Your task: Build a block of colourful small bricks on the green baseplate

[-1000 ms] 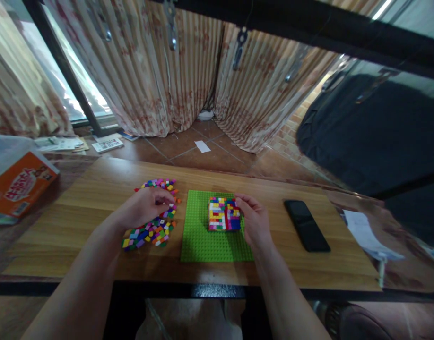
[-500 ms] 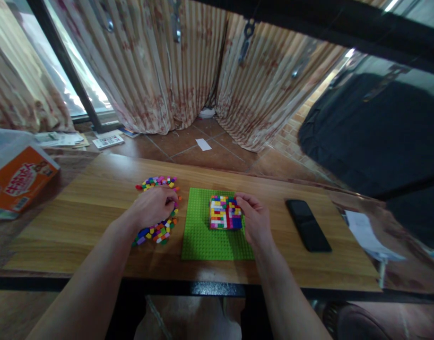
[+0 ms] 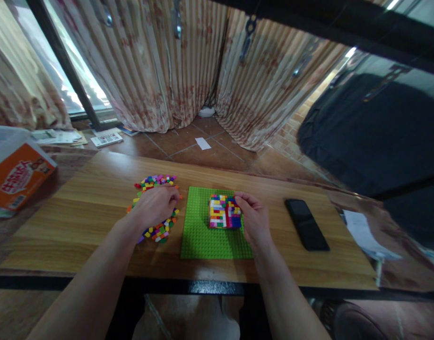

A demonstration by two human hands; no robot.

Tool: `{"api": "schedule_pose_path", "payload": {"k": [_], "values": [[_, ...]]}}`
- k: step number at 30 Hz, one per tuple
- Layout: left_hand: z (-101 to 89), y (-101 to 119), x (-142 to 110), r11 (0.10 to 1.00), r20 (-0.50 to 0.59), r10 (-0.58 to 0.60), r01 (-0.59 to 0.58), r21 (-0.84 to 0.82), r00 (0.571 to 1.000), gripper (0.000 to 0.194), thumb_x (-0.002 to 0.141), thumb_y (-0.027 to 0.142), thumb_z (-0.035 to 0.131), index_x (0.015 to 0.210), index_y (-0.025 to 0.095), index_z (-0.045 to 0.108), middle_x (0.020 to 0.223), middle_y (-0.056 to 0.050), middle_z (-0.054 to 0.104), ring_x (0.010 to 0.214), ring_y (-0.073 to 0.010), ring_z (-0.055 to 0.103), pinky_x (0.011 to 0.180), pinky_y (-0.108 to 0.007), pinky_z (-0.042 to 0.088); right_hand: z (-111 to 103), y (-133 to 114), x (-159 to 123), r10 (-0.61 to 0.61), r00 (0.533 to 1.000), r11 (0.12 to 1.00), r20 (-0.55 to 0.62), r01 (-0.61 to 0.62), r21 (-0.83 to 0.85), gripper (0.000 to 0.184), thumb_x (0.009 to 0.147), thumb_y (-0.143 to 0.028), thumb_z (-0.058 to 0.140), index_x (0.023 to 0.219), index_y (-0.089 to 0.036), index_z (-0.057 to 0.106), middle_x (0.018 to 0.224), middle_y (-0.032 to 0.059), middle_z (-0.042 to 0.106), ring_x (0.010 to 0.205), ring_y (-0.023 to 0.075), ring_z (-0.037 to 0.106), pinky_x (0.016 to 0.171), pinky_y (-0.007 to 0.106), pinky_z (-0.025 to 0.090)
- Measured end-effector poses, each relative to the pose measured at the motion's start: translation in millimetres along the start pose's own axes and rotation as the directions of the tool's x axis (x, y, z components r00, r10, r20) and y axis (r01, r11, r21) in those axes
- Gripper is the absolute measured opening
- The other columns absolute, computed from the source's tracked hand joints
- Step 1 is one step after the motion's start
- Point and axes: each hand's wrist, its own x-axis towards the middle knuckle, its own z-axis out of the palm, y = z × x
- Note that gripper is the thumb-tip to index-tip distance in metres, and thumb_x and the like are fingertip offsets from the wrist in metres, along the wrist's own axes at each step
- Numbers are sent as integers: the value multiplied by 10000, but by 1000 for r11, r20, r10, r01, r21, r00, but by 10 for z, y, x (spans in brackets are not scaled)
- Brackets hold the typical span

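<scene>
My left hand (image 3: 155, 206) reaches over a loose pile of small colourful toy bricks (image 3: 159, 231) on the table's left part. Its fingers are curled together, and whatever is between the fingertips is hidden. A green studded baseplate (image 3: 199, 243) lies to the right of the pile. On it sits a rectangular block of multicoloured toy bricks (image 3: 219, 212), with an uneven top of white, yellow, red, purple and blue pieces. My right hand (image 3: 254, 217) grips the block's far right corner between thumb and fingers.
A black phone (image 3: 307, 224) lies on the wooden table (image 3: 78, 212) to the right. Beyond the left end stands a clear plastic box (image 3: 21, 172) with an orange label. White paper (image 3: 368, 236) hangs at the right end. Curtains (image 3: 149, 71) stand behind.
My left hand has shifted slightly right over the pile, uncovering bricks by its wrist, and its fingers look more closed. The right hand keeps its hold on the brick block. The view has moved slightly.
</scene>
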Motion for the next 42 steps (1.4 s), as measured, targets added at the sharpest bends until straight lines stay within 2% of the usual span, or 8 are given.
{"api": "schedule_pose_path", "payload": {"k": [4,8,13,18,21,27,32,42], "values": [[-25,25,31,988,-72,16,-27,-154,997,170,845,227,505,811,200,670,860,-61,680,797,-229,612,733,-332,430,-1,7,-7,-60,998,995,-28,58,-87,227,671,-358,730,814,-183,726,762,22,715,647,153,617,632,301,497],[-28,169,56,856,-176,8,-97,-507,984,154,840,283,552,835,197,679,811,-32,677,797,-195,602,755,-312,452,4,-26,-55,-345,939,893,-13,324,-312,173,786,-336,660,888,-212,725,900,53,723,853,202,647,795,362,515],[104,469,24,337,-22,-161,33,-941,987,271,777,335,678,1006,195,717,822,-20,702,713,-140,609,696,-279,483,81,-119,-210,-576,800,694,172,589,-414,139,870,-263,599,932,-269,724,1015,46,702,1010,209,630,941,403,484],[207,658,3,-38,111,-178,105,-994,978,233,689,289,784,877,172,711,813,-23,721,716,-134,663,723,-276,527,147,-152,-321,-592,738,604,324,672,-429,142,861,-247,638,964,-289,726,1053,45,696,1034,220,622,947,418,477],[238,705,3,-31,83,-173,79,-996,981,244,674,278,800,867,164,702,814,-23,732,716,-134,669,720,-269,535,166,-153,-339,-573,735,587,363,677,-444,156,850,-248,656,984,-284,728,1069,51,696,1043,228,615,952,426,468],[281,784,-13,162,-8,-120,12,-987,993,210,714,294,767,865,168,693,824,-37,749,753,-172,691,740,-301,553,187,-160,-348,-544,753,589,371,657,-470,136,878,-281,641,972,-288,739,1043,48,707,1027,225,614,947,416,459],[329,835,-16,171,-64,-135,-40,-984,989,190,708,284,757,839,165,687,795,-30,753,709,-164,693,729,-304,569,185,-146,-348,-537,755,596,377,655,-464,145,907,-278,612,967,-284,744,999,41,721,995,215,625,921,399,463],[423,847,-34,300,-86,-246,-8,-954,965,117,705,254,734,756,154,699,674,-1,701,603,-123,631,602,-233,518,114,-171,-287,-615,676,442,405,721,-533,123,913,-253,607,929,-250,729,956,40,727,944,208,631,892,414,469]]}}
